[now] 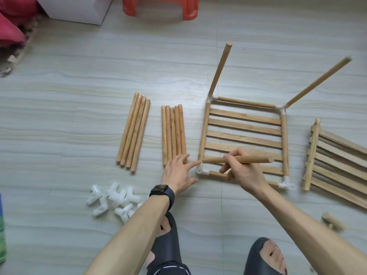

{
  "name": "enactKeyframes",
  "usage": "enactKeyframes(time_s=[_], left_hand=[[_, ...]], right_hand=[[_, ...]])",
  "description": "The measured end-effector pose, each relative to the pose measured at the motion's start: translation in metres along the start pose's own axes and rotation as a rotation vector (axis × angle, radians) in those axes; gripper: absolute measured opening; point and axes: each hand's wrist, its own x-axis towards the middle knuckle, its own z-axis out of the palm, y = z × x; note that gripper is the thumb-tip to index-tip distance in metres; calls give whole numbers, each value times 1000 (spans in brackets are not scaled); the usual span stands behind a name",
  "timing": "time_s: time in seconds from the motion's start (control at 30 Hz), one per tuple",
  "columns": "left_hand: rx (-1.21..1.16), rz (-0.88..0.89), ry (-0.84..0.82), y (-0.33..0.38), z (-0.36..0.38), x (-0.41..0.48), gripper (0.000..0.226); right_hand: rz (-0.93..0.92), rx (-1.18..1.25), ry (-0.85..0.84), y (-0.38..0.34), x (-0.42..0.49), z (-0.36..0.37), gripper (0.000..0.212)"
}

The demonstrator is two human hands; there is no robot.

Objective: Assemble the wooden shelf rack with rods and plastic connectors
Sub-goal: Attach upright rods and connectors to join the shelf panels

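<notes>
Grey floor (pixel 79 80) is carrying my slatted frame (pixel 244 133): far uprights (pixel 219 68) in, near two left. My right hand (pixel 245 173) is pinching a rod (pixel 256 159) by the near-left connector (pixel 201 171), left hand (pixel 177 173) spread beside.

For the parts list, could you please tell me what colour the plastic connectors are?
The connectors are white; head view.

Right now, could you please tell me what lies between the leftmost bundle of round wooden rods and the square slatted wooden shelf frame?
In the head view, a second bundle of five round wooden rods lies there, with the left hand by its near end.
</notes>
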Motion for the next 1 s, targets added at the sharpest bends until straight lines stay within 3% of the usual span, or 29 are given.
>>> enactKeyframes(time_s=[0.1,0.23,0.7,1.0], left_hand=[[-32,-20,86,5,20,8,49],[-113,-48,194,5,35,16,41],[-182,-21,136,-2,29,21,42],[-197,-15,126,-4,30,22,40]], right_hand=[[8,32,24,1,-3,2,14],[19,62,2,7,-3,4,23],[-108,-96,-51,-4,3,5,11],[-49,-29,-19,4,5,7,15]])
